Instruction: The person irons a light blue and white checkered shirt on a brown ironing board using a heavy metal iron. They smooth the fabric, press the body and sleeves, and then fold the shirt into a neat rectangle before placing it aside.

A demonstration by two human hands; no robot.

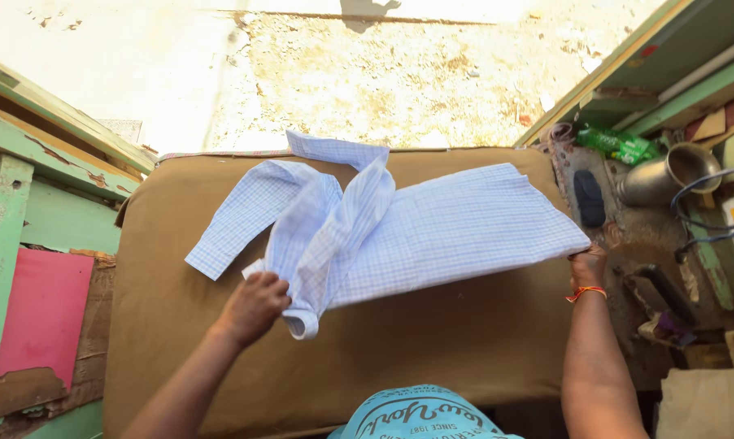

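shirt [432, 232], pale blue check, lies folded over the brown padded table [432, 341]; our left hand [253, 305] fingers pinch its collar end, our right hand [586, 267] fingers grip its hem

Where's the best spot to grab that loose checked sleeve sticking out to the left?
Probably at the cuff end of the sleeve, coming from the left side. It lies flat on the brown padded table, angled away from the shirt, clear of the left hand and right hand.
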